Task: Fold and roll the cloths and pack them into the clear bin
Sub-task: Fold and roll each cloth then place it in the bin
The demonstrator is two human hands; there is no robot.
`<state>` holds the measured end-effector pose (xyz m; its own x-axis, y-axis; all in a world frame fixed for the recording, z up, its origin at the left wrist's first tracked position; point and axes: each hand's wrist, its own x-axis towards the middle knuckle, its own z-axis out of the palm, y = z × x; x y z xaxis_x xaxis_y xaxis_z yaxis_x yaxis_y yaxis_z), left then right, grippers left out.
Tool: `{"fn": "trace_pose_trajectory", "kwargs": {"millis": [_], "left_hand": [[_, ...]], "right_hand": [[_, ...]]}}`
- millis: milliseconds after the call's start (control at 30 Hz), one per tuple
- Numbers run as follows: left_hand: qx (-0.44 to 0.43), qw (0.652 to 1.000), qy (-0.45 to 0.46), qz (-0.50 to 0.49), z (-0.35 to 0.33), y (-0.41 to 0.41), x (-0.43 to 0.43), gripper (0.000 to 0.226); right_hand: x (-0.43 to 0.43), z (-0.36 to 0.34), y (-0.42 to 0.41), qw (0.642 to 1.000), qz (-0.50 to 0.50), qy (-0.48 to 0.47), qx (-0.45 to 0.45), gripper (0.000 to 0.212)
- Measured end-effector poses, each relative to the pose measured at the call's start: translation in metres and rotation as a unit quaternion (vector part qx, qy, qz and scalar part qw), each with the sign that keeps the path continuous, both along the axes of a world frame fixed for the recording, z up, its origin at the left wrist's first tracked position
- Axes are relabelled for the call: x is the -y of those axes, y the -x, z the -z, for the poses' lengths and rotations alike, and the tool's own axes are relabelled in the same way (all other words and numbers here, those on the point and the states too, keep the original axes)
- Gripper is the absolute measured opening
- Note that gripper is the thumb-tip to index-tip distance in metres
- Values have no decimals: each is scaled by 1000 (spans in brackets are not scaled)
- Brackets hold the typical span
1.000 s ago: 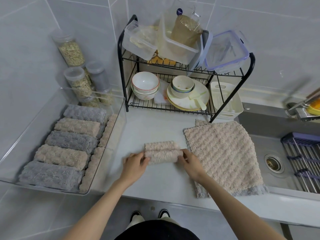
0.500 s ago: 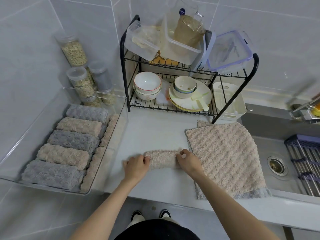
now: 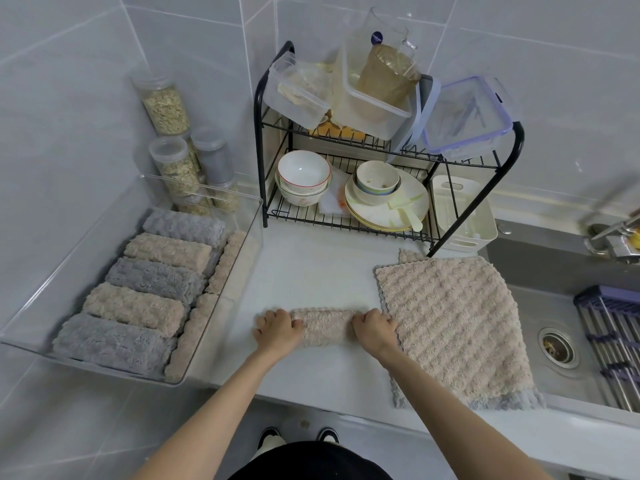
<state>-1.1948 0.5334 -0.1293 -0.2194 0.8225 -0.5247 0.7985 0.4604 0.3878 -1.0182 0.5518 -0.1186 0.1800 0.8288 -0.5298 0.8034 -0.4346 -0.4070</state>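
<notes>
- Both hands have a firm hold on the beige roll (image 3: pixel 325 325). The left hand (image 3: pixel 278 329) has its fingers curled over the left end and the right hand (image 3: pixel 375 329) is curled over the right end. The roll lies on the counter (image 3: pixel 311 265), close to its front edge.
- The fabric is plush and looks springy. If either end is let go on the lift, I'd expect the outer flap to spring loose and the roll to come undone.
- The right hand sits right up against the edge of the flat cloth (image 3: pixel 450 327). That cloth hangs partly over the sink (image 3: pixel 554 268), so a careless lift could snag it and drag it down towards the drain.
- The clear bin (image 3: pixel 201 188) stands well off to the left, so the roll must be carried across. The packed rolls (image 3: pixel 138 299) already fill most of it, with a narrow row along its right wall.
- From where I stand I can't quite make out a free slot. Forcing the roll in could squash its neighbours or push one open.
- With the roll this near the counter's front edge, a fumble would likely send it to the floor.
</notes>
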Motion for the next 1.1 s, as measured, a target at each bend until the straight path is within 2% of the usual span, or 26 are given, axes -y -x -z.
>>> {"fn": "trace_pose_trajectory", "kwargs": {"millis": [67,133,200,333,433,567,700,767,900,1000,1100], "left_hand": [[25,1000,-8,-13,-3,2,-3,30],[94,995,-25,-39,-8,6,-4,22],[165,982,-63,-62,-18,8,-4,18],[245,948,-169,-110,-57,10,-11,15],[297,915,-229,-149,-93,15,-19,12],[315,895,-263,-176,-127,40,-25,14],[316,876,-297,-212,-149,79,-16,18],[322,876,-290,-214,-152,101,-9,27],[258,930,-216,-146,-149,153,18,29],[141,981,-129,-21,-139,182,40,30],[31,998,-7,58,-125,192,55,14]], "right_hand": [[-2,-9,-1,998,6,-14,-66,32],[-4,-20,0,991,17,-36,-131,20],[-8,-33,0,982,30,-69,-174,18],[-25,-63,6,958,67,-144,-238,23],[-40,-88,15,936,96,-186,-282,19],[-60,-123,42,905,97,-212,-356,11],[-69,-153,83,894,13,-215,-393,12],[-72,-163,104,900,-56,-213,-377,16],[-77,-169,156,913,-241,-193,-267,18],[-74,-162,194,891,-380,-166,-183,27],[-67,-149,224,864,-485,-108,-83,28]]}}
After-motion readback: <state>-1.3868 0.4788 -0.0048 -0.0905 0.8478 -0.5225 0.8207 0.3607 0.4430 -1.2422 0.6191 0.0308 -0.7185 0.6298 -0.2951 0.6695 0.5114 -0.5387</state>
